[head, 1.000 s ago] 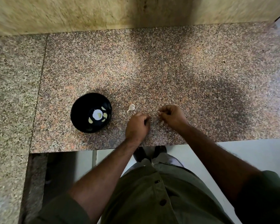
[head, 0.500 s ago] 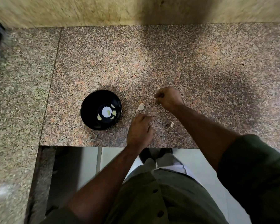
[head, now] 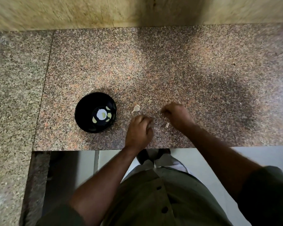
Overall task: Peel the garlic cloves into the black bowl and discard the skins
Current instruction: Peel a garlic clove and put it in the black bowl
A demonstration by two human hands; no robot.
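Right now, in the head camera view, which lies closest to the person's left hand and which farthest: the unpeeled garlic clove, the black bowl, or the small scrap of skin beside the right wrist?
Measured from the left hand:
1. Unpeeled garlic clove, just beyond the knuckles.
2. Scrap of skin, to its right, beside the right wrist.
3. Black bowl, to its left, holding peeled cloves.
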